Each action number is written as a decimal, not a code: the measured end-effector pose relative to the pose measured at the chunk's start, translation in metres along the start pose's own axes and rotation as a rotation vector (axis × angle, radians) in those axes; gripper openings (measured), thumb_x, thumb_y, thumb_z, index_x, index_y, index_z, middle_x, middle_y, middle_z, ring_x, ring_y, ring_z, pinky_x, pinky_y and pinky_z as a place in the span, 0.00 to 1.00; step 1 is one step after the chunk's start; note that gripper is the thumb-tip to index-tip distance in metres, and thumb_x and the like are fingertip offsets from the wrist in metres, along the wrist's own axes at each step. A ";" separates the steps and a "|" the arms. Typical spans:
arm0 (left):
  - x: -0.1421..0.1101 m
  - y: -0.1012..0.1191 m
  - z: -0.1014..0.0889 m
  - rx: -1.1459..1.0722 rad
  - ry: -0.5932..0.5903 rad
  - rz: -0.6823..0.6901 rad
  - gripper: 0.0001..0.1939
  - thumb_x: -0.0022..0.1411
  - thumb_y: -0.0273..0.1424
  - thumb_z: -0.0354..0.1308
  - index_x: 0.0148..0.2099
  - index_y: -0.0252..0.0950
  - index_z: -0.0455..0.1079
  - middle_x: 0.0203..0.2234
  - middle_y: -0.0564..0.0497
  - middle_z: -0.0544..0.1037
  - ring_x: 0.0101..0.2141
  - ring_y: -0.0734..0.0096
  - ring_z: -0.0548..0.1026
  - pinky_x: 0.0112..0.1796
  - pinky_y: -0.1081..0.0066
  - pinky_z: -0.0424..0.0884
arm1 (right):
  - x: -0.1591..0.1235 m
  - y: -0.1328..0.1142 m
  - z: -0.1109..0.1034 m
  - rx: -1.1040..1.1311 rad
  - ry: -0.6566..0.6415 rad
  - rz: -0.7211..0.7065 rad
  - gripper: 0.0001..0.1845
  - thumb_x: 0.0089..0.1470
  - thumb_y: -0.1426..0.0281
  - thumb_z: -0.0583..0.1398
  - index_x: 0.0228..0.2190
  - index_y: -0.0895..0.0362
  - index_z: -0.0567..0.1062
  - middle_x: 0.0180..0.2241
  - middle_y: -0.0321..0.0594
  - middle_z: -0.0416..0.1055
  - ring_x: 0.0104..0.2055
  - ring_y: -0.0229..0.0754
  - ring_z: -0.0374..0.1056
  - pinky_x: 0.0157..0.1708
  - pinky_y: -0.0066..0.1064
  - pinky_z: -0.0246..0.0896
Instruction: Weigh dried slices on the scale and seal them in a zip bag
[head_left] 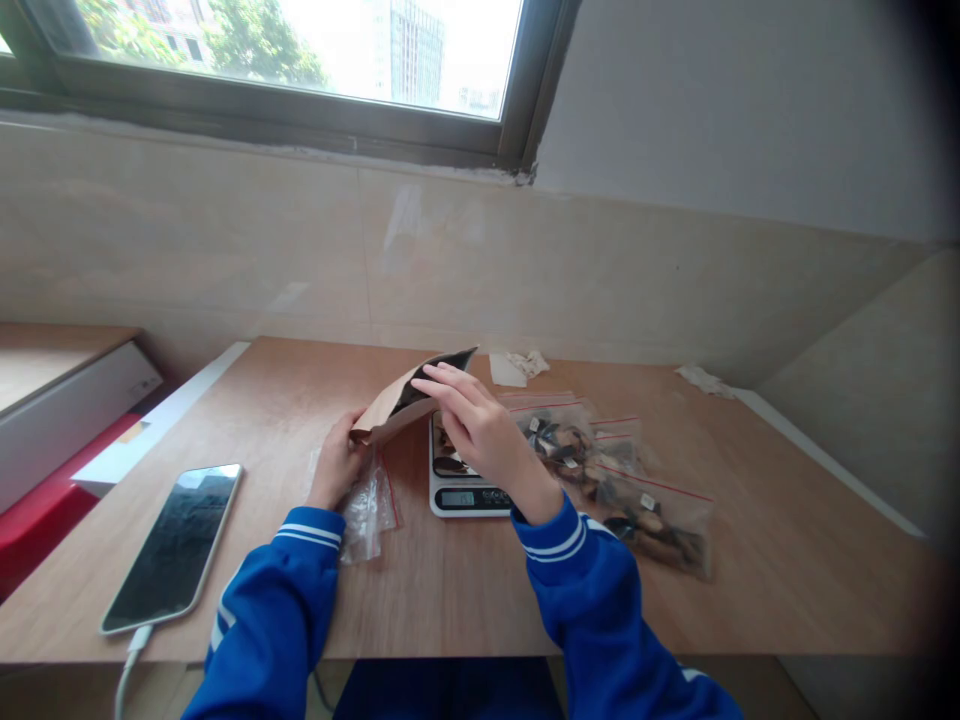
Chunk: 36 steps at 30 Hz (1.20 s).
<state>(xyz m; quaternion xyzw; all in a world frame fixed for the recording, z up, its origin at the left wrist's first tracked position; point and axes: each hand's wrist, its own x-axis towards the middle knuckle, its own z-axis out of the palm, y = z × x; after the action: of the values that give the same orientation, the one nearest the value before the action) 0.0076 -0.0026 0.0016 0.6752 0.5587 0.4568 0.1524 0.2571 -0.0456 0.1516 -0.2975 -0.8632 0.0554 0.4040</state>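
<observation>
The left hand (pixel 337 465) pinches the lower end of the paper bag (pixel 386 408), located between both hands; right hand's (pixel 486 432) grasp indeterminate at the mouth; bag judged light, creasable, best held by its edges.

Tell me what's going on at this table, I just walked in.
Someone in blue sleeves has a brown paper bag in the left hand, with the fingers of the right hand at its open mouth. Just below is a small scale with some dark and tan pieces on it. Filled clear bags lie to the right, seemingly empty ones to the left, and a plugged-in phone farther left.
</observation>
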 end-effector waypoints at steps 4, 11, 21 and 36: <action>-0.001 0.004 -0.002 -0.007 -0.003 0.000 0.23 0.54 0.28 0.52 0.53 0.34 0.66 0.46 0.44 0.76 0.45 0.60 0.74 0.47 0.62 0.70 | 0.013 -0.009 0.001 -0.098 -0.047 -0.023 0.21 0.62 0.77 0.46 0.54 0.56 0.67 0.53 0.45 0.66 0.59 0.43 0.59 0.60 0.37 0.57; -0.002 0.004 0.000 -0.042 -0.015 0.013 0.23 0.54 0.26 0.54 0.54 0.35 0.66 0.47 0.45 0.75 0.45 0.62 0.74 0.46 0.63 0.70 | 0.018 -0.020 -0.008 -0.233 -0.187 -0.035 0.14 0.61 0.77 0.48 0.32 0.57 0.73 0.35 0.43 0.70 0.44 0.46 0.64 0.48 0.39 0.64; -0.001 0.002 -0.001 0.032 0.064 -0.070 0.28 0.55 0.30 0.54 0.58 0.33 0.59 0.46 0.42 0.74 0.44 0.60 0.74 0.46 0.60 0.70 | -0.002 -0.009 -0.014 0.020 0.163 0.087 0.19 0.59 0.78 0.49 0.45 0.52 0.73 0.48 0.41 0.69 0.53 0.44 0.63 0.55 0.40 0.60; -0.034 0.068 -0.031 0.148 0.650 0.207 0.09 0.56 0.21 0.45 0.29 0.39 0.61 0.26 0.50 0.69 0.31 0.66 0.70 0.38 0.63 0.67 | -0.167 0.001 0.034 0.134 0.373 0.662 0.14 0.61 0.70 0.51 0.36 0.52 0.77 0.43 0.46 0.68 0.49 0.47 0.66 0.49 0.42 0.63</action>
<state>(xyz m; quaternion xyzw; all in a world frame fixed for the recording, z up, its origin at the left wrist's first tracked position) 0.0268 -0.0645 0.0515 0.5569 0.5381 0.6193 -0.1299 0.3162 -0.1330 0.0175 -0.5379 -0.6269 0.1839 0.5328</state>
